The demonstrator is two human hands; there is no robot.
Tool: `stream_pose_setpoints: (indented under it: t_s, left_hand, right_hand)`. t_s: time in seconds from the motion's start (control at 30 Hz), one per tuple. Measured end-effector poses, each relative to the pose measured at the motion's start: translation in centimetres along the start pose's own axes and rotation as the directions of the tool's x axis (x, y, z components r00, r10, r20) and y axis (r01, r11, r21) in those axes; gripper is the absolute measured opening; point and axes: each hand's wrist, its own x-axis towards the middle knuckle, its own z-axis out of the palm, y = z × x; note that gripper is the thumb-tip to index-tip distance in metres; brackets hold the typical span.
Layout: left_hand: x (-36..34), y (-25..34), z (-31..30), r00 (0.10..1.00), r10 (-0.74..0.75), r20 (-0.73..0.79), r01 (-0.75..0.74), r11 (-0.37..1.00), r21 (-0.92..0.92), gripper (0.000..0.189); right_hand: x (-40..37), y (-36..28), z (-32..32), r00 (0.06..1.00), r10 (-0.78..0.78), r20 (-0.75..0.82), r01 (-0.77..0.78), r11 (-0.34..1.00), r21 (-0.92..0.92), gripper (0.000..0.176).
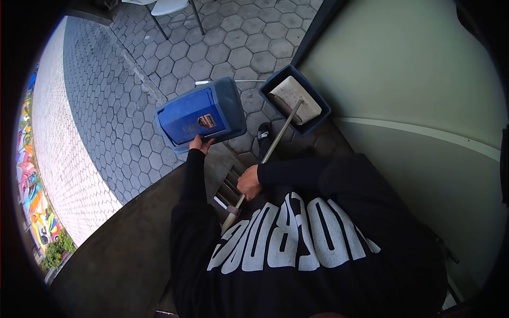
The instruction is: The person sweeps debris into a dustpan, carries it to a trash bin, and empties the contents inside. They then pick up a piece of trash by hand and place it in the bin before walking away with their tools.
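My left hand grips the lower edge of a blue bin lid with a swing flap and a sticker, held above the pavement. My right hand is wrapped round a long pale handle. The handle's upper end reaches a whitish dustpan that sits inside an open dark blue bin, to the right of the lid. The fingertips under the lid are partly hidden.
Hexagonal paving covers the ground. A white chair stands at the top. A pale green panel rises on the right beside the bin. Another thin white stick lies behind the lid. My shoe shows below the bin.
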Motion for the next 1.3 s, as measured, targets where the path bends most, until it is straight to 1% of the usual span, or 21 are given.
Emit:
stream_pose_setpoints:
  t_s: [0.03, 0.07, 0.17, 0.2, 0.27, 0.37, 0.43, 0.53, 0.7, 0.8, 0.87, 0.9, 1.0, 1.07, 1.1, 1.13, 1.17, 1.2, 1.23, 1.27, 1.3]
  left_hand:
    - [-0.2, -0.2, 0.2, 0.999, 0.018, -0.03, -0.018, 1.0, 0.003, 0.04]
    - [-0.3, 0.0, 0.6, 0.998, 0.038, -0.056, -0.037, 0.999, 0.009, 0.039]
    - [-1.5, 0.2, 1.2, 0.999, 0.043, -0.001, -0.043, 0.999, 0.006, 0.037]
    - [-1.6, 0.3, 1.5, 0.999, 0.045, 0.004, -0.045, 0.999, 0.009, 0.037]
    - [-2.2, 0.3, 1.6, 0.999, 0.037, 0.012, -0.038, 0.999, 0.023, 0.036]
    - [-2.2, 0.3, 1.3, 0.999, 0.035, -0.019, -0.034, 0.999, 0.022, 0.036]
    - [-1.8, 0.3, 1.1, 0.999, 0.036, -0.009, -0.035, 0.998, 0.055, 0.037]
    - [-1.5, 0.3, 0.9, 0.999, 0.031, 0.021, -0.033, 0.995, 0.092, 0.038]
    - [-2.7, 0.4, 2.0, 0.999, 0.043, 0.005, -0.043, 0.996, 0.08, 0.038]
    - [-1.2, 0.0, 1.2, 1.0, 0.017, 0.011, -0.018, 0.999, 0.043, 0.038]
    - [-0.3, 0.2, 1.1, 1.0, 0.016, 0.017, -0.017, 0.999, 0.035, 0.038]
    - [-0.3, 0.5, 1.4, 0.999, 0.023, 0.032, -0.024, 0.999, 0.034, 0.038]
    - [0.0, 0.7, 1.1, 0.997, 0.03, 0.074, -0.035, 0.997, 0.068, 0.038]
    - [1.3, 1.6, 0.0, 0.992, 0.011, 0.128, -0.024, 0.995, 0.095, 0.039]
    - [1.6, 1.8, -0.3, 0.987, -0.014, 0.158, -0.006, 0.992, 0.13, 0.039]
    - [0.7, 2.4, 0.5, 0.991, -0.015, 0.137, -0.006, 0.988, 0.152, 0.04]
    - [1.4, 2.9, 0.0, 0.986, -0.03, 0.163, 0.0, 0.983, 0.181, 0.04]
    - [-0.9, 3.1, 1.5, 0.994, -0.001, 0.111, -0.019, 0.984, 0.176, 0.04]
    - [0.5, 3.4, 1.0, 0.993, -0.004, 0.116, -0.016, 0.985, 0.172, 0.039]
    - [-1.4, 3.4, 2.2, 0.98, 0.048, 0.192, -0.086, 0.977, 0.197, 0.04]
    - [-0.4, 3.5, 1.9, 0.976, 0.022, 0.217, -0.07, 0.975, 0.212, 0.039]
  right_hand:
    - [-0.6, -0.2, -1.2, 0.998, 0.063, 0.022, -0.063, 0.998, 0.016, 0.034]
    - [-1.0, 0.2, -1.5, 0.997, 0.069, 0.028, -0.069, 0.998, 0.005, 0.035]
    - [-1.9, 0.2, -1.0, 0.989, 0.12, 0.081, -0.117, 0.992, -0.039, 0.037]
    - [-2.0, 0.6, -0.9, 0.989, 0.124, 0.076, -0.121, 0.992, -0.041, 0.037]
    - [-2.4, 1.3, -0.6, 0.988, 0.153, -0.024, -0.154, 0.986, -0.057, 0.036]
    - [-2.8, 2.2, -0.1, 0.982, 0.184, -0.053, -0.187, 0.981, -0.058, 0.036]
    - [-2.8, 1.7, 0.2, 0.983, 0.18, -0.023, -0.181, 0.982, -0.056, 0.036]
    - [-2.0, -0.6, 0.7, 0.998, -0.023, 0.065, 0.022, 1.0, 0.004, 0.038]
    - [-1.1, -1.6, 0.5, 0.999, -0.033, 0.035, 0.031, 0.997, 0.065, 0.037]
    - [-2.3, 0.2, 0.2, 0.999, 0.027, 0.029, -0.026, 0.999, -0.029, 0.037]
    - [-4.5, 0.5, -1.8, 0.987, 0.159, -0.02, -0.16, 0.983, -0.088, 0.039]
    - [-5.5, 0.4, -2.9, 0.985, 0.169, -0.027, -0.171, 0.98, -0.099, 0.039]
    - [-9.1, -1.3, -5.1, 0.95, 0.279, -0.137, -0.286, 0.958, -0.033, 0.035]
    - [-11.3, -1.2, -5.2, 0.935, 0.285, -0.209, -0.298, 0.954, -0.031, 0.033]
    - [-12.6, -1.0, -5.3, 0.921, 0.276, -0.275, -0.292, 0.956, -0.015, 0.032]
    - [-14.5, -0.2, -6.0, 0.9, 0.184, -0.395, -0.223, 0.973, -0.054, 0.025]
    - [-16.6, 0.3, -6.3, 0.894, 0.192, -0.406, -0.242, 0.967, -0.075, 0.025]
    - [-19.1, 1.0, -6.9, 0.811, 0.193, -0.552, -0.208, 0.977, 0.035, 0.022]
    - [-21.7, 1.7, -7.8, 0.698, 0.196, -0.689, -0.156, 0.98, 0.121, 0.02]
    - [-23.7, 3.4, -7.7, 0.59, 0.172, -0.789, -0.144, 0.984, 0.107, 0.019]
    - [-25.6, 4.6, -7.3, 0.475, 0.142, -0.869, -0.125, 0.988, 0.093, 0.019]
